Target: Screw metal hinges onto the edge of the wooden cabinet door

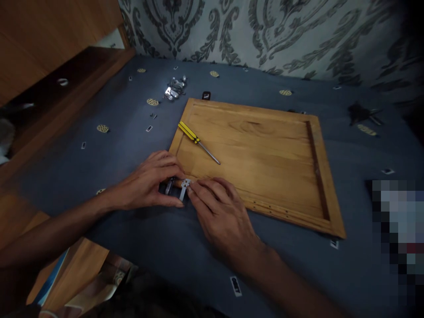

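A wooden cabinet door (258,150) with a recessed panel lies flat on the blue patterned cloth. At its near left corner sits a metal cabinet hinge (184,190), partly covered by fingers. My left hand (149,183) curves around the hinge from the left, its thumb in front and its fingertips at the door's edge. From the right, the closed fingers of my right hand (221,212) press against the hinge plate and the door's edge; the right thumb is hidden. A screwdriver (198,142) with a yellow and black handle rests on the door, shaft towards me.
A pile of metal hinges (175,88) lies beyond the door's far left corner, with small screws (153,116) nearer. A dark object (359,114) is at the far right. Wooden furniture (66,84) borders the left side, and a patterned curtain (232,31) hangs behind.
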Action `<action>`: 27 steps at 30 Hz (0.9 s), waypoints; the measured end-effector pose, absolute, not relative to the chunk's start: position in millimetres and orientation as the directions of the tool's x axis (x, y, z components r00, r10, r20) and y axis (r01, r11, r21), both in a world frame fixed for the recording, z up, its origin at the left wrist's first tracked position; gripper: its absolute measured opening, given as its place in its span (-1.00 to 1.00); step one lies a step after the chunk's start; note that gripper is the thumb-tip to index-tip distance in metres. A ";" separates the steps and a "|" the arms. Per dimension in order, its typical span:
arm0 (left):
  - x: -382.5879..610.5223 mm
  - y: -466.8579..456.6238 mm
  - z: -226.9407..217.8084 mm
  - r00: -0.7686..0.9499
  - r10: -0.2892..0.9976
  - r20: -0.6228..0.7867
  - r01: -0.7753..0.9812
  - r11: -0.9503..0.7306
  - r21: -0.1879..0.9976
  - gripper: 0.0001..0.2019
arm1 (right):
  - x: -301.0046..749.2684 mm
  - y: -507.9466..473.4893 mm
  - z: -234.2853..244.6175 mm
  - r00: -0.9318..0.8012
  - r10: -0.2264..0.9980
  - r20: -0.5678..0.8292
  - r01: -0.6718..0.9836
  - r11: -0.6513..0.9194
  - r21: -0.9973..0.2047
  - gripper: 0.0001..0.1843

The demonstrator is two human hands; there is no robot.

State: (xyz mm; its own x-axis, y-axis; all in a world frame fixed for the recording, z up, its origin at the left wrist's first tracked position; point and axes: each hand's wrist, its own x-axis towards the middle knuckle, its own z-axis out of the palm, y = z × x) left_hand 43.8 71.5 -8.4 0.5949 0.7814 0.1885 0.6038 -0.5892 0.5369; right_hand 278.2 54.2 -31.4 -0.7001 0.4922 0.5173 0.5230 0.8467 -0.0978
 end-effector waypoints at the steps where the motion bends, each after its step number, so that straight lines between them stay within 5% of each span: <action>1: 43.7 71.5 -8.5 0.592 0.784 0.185 0.608 -0.585 0.537 -0.55 | 278.2 54.2 -31.4 -0.700 0.494 0.516 0.522 0.847 -0.102 -0.68; 27: 42.8 72.7 -8.3 0.600 0.782 0.170 0.606 -0.582 0.541 -0.55 | 278.2 53.6 -27.6 -0.720 0.487 0.495 0.529 0.846 -0.064 -0.69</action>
State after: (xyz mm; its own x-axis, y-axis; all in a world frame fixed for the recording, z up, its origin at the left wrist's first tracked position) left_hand 42.8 72.7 -8.3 0.5997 0.7820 0.1697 0.6064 -0.5825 0.5413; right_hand 278.2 53.6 -27.6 -0.7197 0.4869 0.4949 0.5286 0.8464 -0.0641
